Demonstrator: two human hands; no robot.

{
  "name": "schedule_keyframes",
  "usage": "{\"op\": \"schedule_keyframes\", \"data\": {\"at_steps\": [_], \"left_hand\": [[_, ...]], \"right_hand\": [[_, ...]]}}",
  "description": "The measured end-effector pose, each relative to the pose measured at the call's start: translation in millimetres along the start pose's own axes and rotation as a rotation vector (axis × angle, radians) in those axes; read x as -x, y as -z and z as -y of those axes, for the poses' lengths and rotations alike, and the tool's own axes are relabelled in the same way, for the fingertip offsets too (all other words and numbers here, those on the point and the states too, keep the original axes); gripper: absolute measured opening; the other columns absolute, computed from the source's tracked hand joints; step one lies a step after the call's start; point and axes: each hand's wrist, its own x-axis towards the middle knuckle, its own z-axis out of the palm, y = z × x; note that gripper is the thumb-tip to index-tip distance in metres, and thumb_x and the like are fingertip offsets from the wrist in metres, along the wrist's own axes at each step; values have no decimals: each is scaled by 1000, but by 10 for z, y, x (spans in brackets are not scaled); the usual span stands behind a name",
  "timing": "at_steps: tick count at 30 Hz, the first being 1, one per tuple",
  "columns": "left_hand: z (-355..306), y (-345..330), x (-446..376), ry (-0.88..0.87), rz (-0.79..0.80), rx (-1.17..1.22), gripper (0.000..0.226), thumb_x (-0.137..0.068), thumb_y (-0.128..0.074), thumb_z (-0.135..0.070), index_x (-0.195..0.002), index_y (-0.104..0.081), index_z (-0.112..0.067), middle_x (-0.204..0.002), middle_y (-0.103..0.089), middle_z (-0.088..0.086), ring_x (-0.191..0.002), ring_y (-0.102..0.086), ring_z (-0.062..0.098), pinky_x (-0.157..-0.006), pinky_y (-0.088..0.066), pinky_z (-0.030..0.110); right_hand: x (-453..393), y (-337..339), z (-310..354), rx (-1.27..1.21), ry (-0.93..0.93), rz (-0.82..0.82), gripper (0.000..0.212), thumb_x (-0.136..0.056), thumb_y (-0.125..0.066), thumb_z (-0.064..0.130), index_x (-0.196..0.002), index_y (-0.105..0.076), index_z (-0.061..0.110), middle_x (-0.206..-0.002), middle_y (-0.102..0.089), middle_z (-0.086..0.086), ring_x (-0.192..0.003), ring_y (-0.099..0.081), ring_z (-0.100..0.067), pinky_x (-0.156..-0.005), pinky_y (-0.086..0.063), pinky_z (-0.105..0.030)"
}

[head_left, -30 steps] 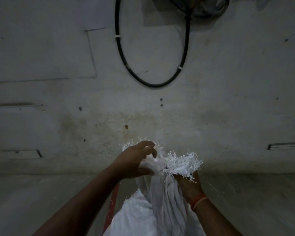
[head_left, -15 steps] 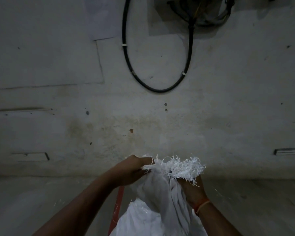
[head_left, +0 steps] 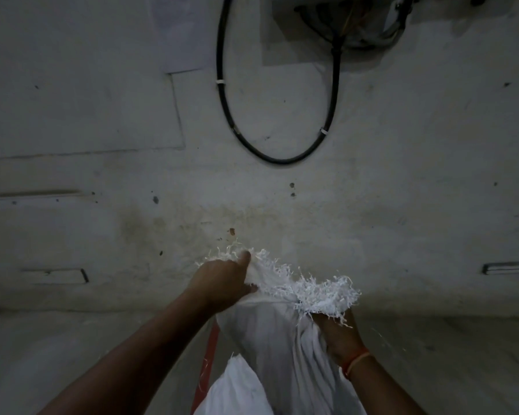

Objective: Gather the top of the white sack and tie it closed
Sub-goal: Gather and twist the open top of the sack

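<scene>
Before the stained wall [head_left: 102, 205], the white sack [head_left: 270, 339] stands on the floor [head_left: 447, 369] between your arms; your left hand [head_left: 222, 283] grips its frayed top, your right hand [head_left: 339, 336] clutches the gathered neck just below the fringe.

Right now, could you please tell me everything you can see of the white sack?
The sack looks like white woven plastic, standing upright and running out of the bottom of the picture. Its top edge is frayed into loose white strands. The left hand holds the top's left side; the right hand holds the gathered right side. No tie is visible yet.
</scene>
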Motion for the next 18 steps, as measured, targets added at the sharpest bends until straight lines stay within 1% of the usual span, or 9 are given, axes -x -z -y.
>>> {"op": "schedule_keyframes", "data": {"at_steps": [3, 4, 6, 9, 11, 13, 15, 16, 18], "left_hand": [[11, 105, -125, 38, -86, -45, 86, -92, -60, -56, -156, -12, -24, -102, -74, 11, -86, -73, 30, -76, -59, 39], [11, 150, -167, 14, -92, -105, 79, -94, -58, -55, -157, -18, -28, -105, -74, 11, -89, -73, 29, -77, -58, 38], [-30, 246, -243, -24, -124, -172, 49, -97, -56, -52, -140, -52, -30, -112, -74, 8, -98, -73, 28, -82, -59, 38], [-148, 366, -356, -18, -225, -96, 30, -94, -59, -50, -112, -70, -29, -104, -77, 6, -96, -73, 27, -78, -57, 35], [-254, 404, -427, -43, -306, -31, 30, -91, -59, -51, -107, -72, -28, -96, -78, 4, -89, -74, 27, -73, -58, 34], [-349, 380, -483, -60, -353, 9, 33, -89, -59, -54, -106, -73, -29, -92, -78, 2, -86, -74, 26, -73, -58, 35], [-415, 316, -532, -49, -365, 59, 37, -85, -61, -59, -105, -74, -30, -90, -79, -1, -85, -75, 24, -72, -58, 33], [-439, 282, -553, -37, -360, 91, 43, -80, -63, -65, -104, -74, -31, -90, -79, -3, -85, -75, 21, -72, -58, 32], [-492, 207, -596, -17, -339, 136, 61, -68, -65, -80, -103, -75, -31, -90, -78, -7, -83, -75, 17, -72, -58, 29]], "right_hand": [[-43, 5, 3, 38, 19, 54, 52, -76, -80, -2, -124, -62, -2, -117, -72, -9, -97, -70, 2, -83, -53, -10], [-46, -4, 8, 50, 2, 49, 50, -76, -78, -4, -124, -62, -3, -118, -71, -10, -97, -70, 4, -79, -52, -7], [-50, -7, 3, 49, -48, 23, 44, -80, -75, -6, -122, -63, -4, -119, -70, -12, -94, -71, 3, -76, -51, -6], [-6, 16, 68, 53, -302, 13, 9, -91, -68, 10, -94, -64, 2, -114, -67, -17, -89, -67, -20, -77, -52, -25], [-36, 67, 28, 111, -429, -31, 19, -93, -66, 23, -82, -58, 11, -107, -64, -18, -94, -62, -29, -83, -50, -34], [-48, 80, 17, 127, -466, -47, 36, -84, -74, 39, -94, -63, 6, -106, -66, -19, -98, -64, -32, -91, -53, -39], [-88, 112, -90, 97, -480, 2, 88, -49, -85, 67, -110, -68, 6, -108, -71, -15, -102, -68, -30, -97, -54, -46], [-137, 158, -213, 58, -464, 21, 101, -36, -86, 71, -113, -69, 7, -111, -73, -13, -105, -69, -30, -99, -53, -48], [-184, 197, -352, -89, -391, 69, 91, -44, -93, 58, -118, -71, 9, -124, -70, -16, -116, -66, -31, -107, -47, -51]]}}
